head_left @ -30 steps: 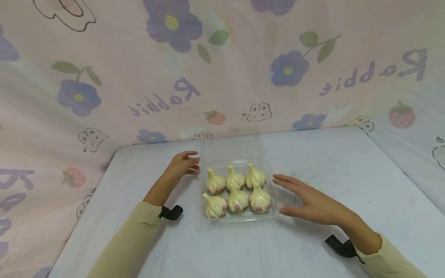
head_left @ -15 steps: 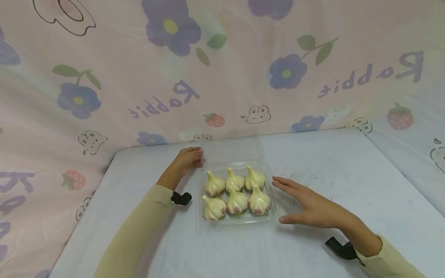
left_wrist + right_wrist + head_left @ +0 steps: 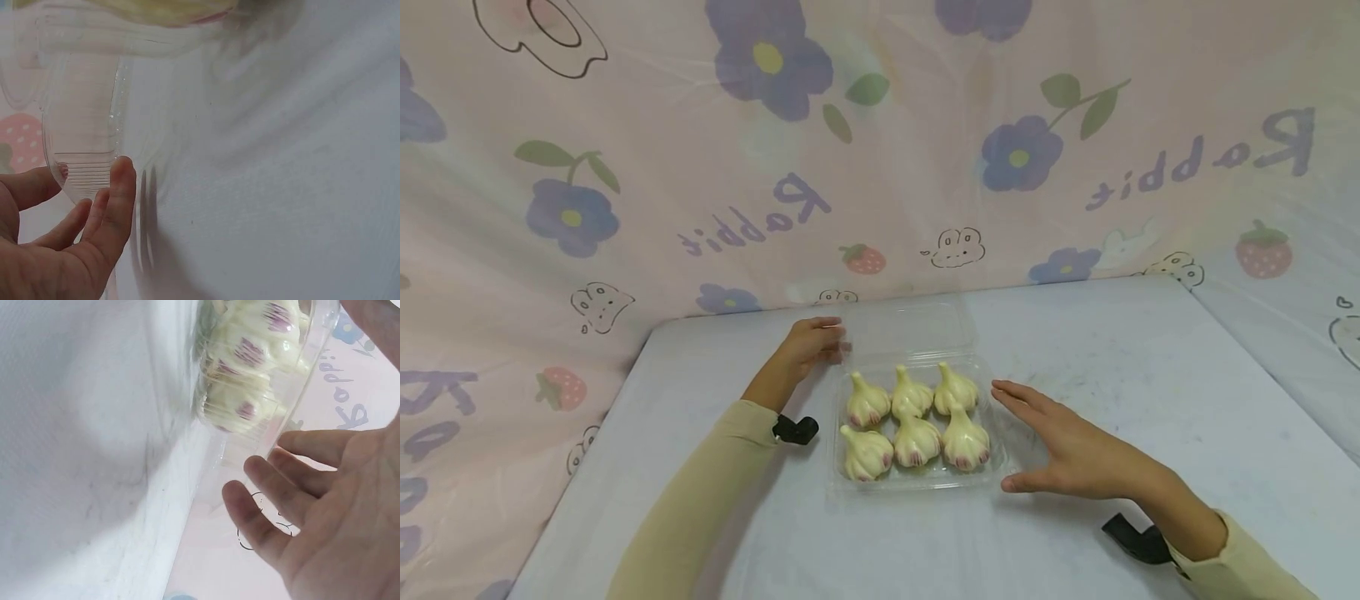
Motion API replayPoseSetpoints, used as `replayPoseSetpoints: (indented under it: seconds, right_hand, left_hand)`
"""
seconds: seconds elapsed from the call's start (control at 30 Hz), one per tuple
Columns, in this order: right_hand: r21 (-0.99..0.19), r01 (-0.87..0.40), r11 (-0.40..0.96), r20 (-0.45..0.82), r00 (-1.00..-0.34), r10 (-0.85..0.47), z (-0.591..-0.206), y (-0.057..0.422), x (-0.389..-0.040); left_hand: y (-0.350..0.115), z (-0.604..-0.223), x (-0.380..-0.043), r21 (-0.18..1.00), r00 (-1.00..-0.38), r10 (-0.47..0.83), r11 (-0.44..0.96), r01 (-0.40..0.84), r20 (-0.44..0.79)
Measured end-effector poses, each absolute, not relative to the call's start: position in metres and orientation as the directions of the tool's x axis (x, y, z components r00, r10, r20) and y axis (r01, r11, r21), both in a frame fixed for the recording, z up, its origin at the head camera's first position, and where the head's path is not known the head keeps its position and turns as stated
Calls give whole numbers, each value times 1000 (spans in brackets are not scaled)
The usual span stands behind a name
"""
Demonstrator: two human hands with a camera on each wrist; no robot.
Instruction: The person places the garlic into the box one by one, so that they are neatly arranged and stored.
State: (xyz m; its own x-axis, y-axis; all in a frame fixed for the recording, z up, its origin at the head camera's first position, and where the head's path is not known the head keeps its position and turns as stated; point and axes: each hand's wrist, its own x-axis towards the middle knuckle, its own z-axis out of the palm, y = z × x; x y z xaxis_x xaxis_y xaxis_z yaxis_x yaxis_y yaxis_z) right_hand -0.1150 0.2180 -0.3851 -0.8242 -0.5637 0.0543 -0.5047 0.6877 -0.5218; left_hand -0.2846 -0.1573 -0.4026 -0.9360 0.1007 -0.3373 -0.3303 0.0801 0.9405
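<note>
A clear plastic clamshell box (image 3: 910, 483) lies on the white table with its lid (image 3: 906, 327) folded back toward the wall. Inside sit several garlic bulbs (image 3: 917, 440) in two rows, pale with purple streaks at the base. At the lid's left edge, my left hand (image 3: 811, 343) pinches the plastic; the left wrist view has thumb and fingers (image 3: 122, 181) on either side of the ribbed lid corner (image 3: 87, 169). My right hand (image 3: 1067, 446) hovers by the box's right side, thumb and fingers spread apart, holding nothing. In the right wrist view its fingertips (image 3: 256, 465) are near the box wall.
The white table (image 3: 1075, 333) extends on both sides of the box. A pink printed curtain (image 3: 895, 167) with flowers and rabbits hangs close behind the table's back edge. Black straps with angled pieces (image 3: 1138, 537) sit at both wrists.
My left hand has moved forward and right onto the lid's edge. The box with the garlic has shifted slightly right. My right hand has barely moved.
</note>
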Motion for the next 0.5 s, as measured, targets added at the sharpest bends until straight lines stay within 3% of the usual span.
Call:
replayPoseSetpoints:
  seconds: [0.5]
  right_hand:
    - [-410, -545, 731, 74, -819, -568, -383, 218, -115]
  left_hand:
    - [-154, -397, -279, 972, -970, 65, -24, -235, -233]
